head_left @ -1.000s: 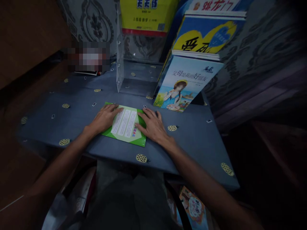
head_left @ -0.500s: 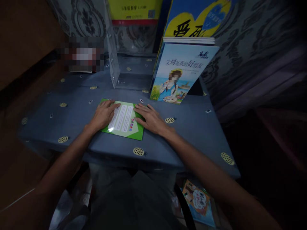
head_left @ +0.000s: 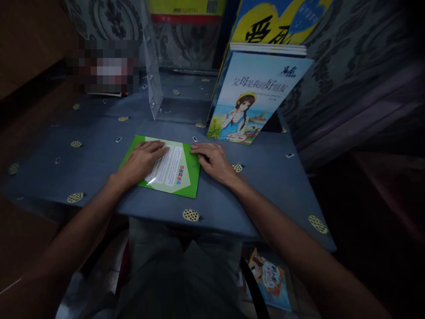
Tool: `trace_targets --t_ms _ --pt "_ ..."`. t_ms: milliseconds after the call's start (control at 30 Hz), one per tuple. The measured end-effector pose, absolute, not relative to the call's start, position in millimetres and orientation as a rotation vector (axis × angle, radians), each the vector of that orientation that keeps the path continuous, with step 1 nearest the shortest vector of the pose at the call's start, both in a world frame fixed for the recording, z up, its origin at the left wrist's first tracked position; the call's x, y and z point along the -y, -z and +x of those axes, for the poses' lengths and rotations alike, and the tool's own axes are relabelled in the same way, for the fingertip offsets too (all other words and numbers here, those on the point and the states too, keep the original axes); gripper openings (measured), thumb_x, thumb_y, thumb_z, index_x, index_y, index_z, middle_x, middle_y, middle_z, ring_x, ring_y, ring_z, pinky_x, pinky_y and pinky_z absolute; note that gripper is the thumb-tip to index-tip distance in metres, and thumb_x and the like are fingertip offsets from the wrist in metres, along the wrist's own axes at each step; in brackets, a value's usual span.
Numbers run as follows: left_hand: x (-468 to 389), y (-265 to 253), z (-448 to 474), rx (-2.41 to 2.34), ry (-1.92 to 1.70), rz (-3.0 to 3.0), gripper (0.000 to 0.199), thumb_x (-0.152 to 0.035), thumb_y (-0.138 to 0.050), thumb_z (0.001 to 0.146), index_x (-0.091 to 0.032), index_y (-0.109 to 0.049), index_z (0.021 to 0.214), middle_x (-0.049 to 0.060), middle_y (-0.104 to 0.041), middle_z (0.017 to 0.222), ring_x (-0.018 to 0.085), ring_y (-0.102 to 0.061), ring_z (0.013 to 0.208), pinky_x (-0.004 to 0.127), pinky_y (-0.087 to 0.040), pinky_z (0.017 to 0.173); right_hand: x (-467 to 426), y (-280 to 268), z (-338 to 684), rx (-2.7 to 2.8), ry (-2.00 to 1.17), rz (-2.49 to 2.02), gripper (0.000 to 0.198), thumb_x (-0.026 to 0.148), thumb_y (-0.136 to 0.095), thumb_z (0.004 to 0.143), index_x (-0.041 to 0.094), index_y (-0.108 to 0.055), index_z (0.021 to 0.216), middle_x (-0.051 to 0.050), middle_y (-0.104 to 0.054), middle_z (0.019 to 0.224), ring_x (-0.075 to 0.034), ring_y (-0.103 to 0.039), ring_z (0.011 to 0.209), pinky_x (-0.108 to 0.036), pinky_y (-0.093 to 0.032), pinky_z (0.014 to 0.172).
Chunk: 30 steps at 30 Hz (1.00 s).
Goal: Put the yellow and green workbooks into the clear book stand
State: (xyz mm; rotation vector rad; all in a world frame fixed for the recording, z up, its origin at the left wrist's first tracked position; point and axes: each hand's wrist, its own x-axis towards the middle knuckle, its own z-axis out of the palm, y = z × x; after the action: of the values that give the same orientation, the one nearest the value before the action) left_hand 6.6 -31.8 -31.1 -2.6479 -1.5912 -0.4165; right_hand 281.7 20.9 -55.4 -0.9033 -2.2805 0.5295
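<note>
Dim rm, damask-patterned wall covering (head_left: 114, 26) at top, blue-grey tablecloth (head_left: 99, 126) w/ pineapple prints across mid frame. Going L to R: upper left, a pixelated item (head_left: 106, 71) on the cloth, can't ID. Left of ctr, L hand (head_left: 141, 159) lies over the L part of a green booklet (head_left: 169, 173), palm down, fingers close together & laid out, not gripping. Booklet is flat on the cloth, ctr frame, near the table's front edge. More green now shows left of L hand than 0.5 s ago. Above it, clear stand (head_left: 152, 88), w/ a yellow-red cover (head_left: 186, 9) at top ctr. Just R of ctr, R hand (head_left: 214, 161) at the booklet's R edge: fingers bent, side by side, tips on the upper R border; can't tell if thumb pinches it. Before, they reached further over the cover; now more of it is exposed, so prob. L hand does most of the steadying. Further R, light-blue book (head_left: 259, 95) stands tilted, well apart from booklet. Lower right, below tabletop: orange-blue book (head_left: 270, 281).
</note>
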Motion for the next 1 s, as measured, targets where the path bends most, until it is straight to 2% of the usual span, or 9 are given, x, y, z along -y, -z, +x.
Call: trace_targets --t_ms 133,233,300,467,567,667,833,1000 --pt "40.6 25.2 4.7 1.511 0.410 -2.730 0.041 -0.030 -0.040 0.104 -0.018 -0.061 0.136 0.015 -0.061 0.140 0.031 -0.054 0.132 0.051 -0.044 0.109 -19.9 53.4 283.9 2.297 -0.538 -0.893 0.032 0.012 -0.052 0.090 0.020 -0.075 0.111 -0.009 -0.075 0.123 -0.025 -0.066 0.121 -0.049 -0.045 0.107" --pt "58.4 15.1 2.7 1.386 0.333 -2.865 0.051 -0.053 -0.050 0.100 -0.020 -0.059 0.138 0.015 -0.061 0.138 0.032 -0.055 0.128 0.050 -0.046 0.107 -19.9 51.8 284.9 2.320 -0.545 -0.911 0.032 0.015 -0.050 0.093 0.021 -0.074 0.114 -0.008 -0.074 0.125 -0.025 -0.065 0.123 -0.049 -0.044 0.108" --pt "70.4 10.4 0.9 1.300 0.314 -2.931 0.059 -0.059 -0.057 0.095 -0.022 -0.057 0.140 0.015 -0.061 0.138 0.032 -0.056 0.128 0.050 -0.047 0.107 -19.7 50.7 285.2 2.333 -0.549 -0.918 0.032 0.015 -0.050 0.093 0.023 -0.074 0.114 -0.007 -0.074 0.127 -0.025 -0.064 0.124 -0.050 -0.043 0.108" --pt "86.7 14.7 -0.8 1.160 0.313 -2.857 0.055 -0.053 -0.056 0.097 -0.018 -0.056 0.139 0.016 -0.064 0.138 0.031 -0.056 0.132 0.051 -0.047 0.110 -12.6 45.7 282.8 2.367 -0.466 -0.923 0.031 0.019 -0.051 0.094 0.022 -0.073 0.115 -0.009 -0.073 0.128 -0.028 -0.062 0.127 -0.054 -0.039 0.110" --pt "92.4 18.7 2.1 1.069 0.310 -2.785 0.044 -0.044 -0.053 0.101 -0.015 -0.059 0.133 0.014 -0.068 0.134 0.029 -0.060 0.131 0.047 -0.051 0.107 -5.8 42.1 279.7 2.406 -0.408 -0.877 0.028 0.023 -0.053 0.095 0.022 -0.074 0.114 -0.010 -0.074 0.126 -0.029 -0.061 0.127 -0.058 -0.033 0.114" --pt "95.6 18.3 5.3 1.010 0.325 -2.727 0.030 -0.030 -0.050 0.104 -0.014 -0.062 0.126 0.013 -0.072 0.127 0.027 -0.065 0.124 0.042 -0.057 0.100 -2.7 40.7 277.2 2.424 -0.413 -0.809 0.028 0.028 -0.054 0.096 0.020 -0.075 0.113 -0.012 -0.075 0.122 -0.029 -0.064 0.123 -0.056 -0.037 0.113" --pt "89.0 13.9 9.4 1.055 0.443 -2.686 0.020 -0.023 -0.047 0.104 -0.016 -0.065 0.111 0.009 -0.078 0.100 0.022 -0.075 0.100 0.034 -0.061 0.085 -6.2 40.1 276.7 2.401 -0.491 -0.776 0.028 0.034 -0.054 0.098 0.020 -0.076 0.109 -0.012 -0.076 0.119 -0.029 -0.065 0.121 -0.052 -0.045 0.107" --pt "87.4 6.0 21.3 1.206 0.410 -2.664 0.028 -0.026 -0.040 0.106 -0.018 -0.063 0.094 0.005 -0.072 0.077 0.016 -0.069 0.069 0.026 -0.054 0.064 -10.5 34.9 280.7 2.346 -0.642 -0.763 0.039 0.042 -0.046 0.103 0.019 -0.077 0.102 -0.012 -0.077 0.115 -0.028 -0.067 0.119 -0.049 -0.049 0.104"
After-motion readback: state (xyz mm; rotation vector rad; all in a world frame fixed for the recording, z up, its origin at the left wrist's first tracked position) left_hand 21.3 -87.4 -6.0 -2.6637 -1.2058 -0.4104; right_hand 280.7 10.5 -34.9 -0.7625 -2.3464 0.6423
